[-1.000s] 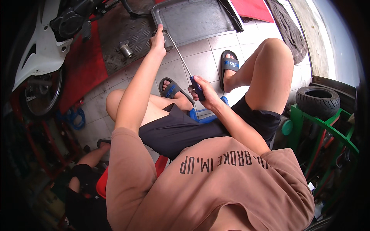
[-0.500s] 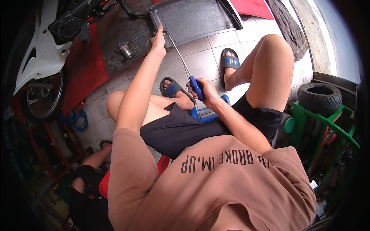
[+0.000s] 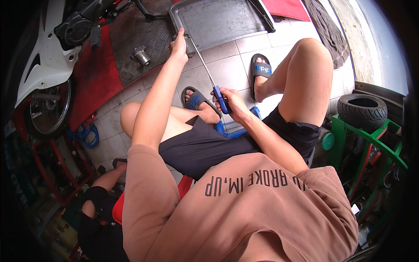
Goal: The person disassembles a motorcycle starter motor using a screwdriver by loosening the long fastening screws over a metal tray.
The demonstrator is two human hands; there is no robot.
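A long screwdriver (image 3: pixel 221 99) with a blue and black handle is in my right hand (image 3: pixel 234 106), whose fingers are closed around the handle. Its thin metal shaft runs up and to the left, ending close to my left hand (image 3: pixel 178 47). That hand is out at the near left corner of a grey metal tray (image 3: pixel 218 22), closed at a small grey metal part (image 3: pixel 190 51). Most of its fingers and much of the part are hidden, so the exact kind of part does not show.
A cylindrical metal part (image 3: pixel 141 56) lies on a patterned mat (image 3: pixel 131 30) to the left. Beyond it stands a motorcycle with white panels (image 3: pixel 43 65). A tyre (image 3: pixel 362 111) rests on a green rack (image 3: pixel 338 131) at right. Another person (image 3: pixel 102 209) sits at lower left.
The screwdriver handle has turned a little in my right hand, and the fingers there have shifted slightly. My left hand stays in almost the same place.
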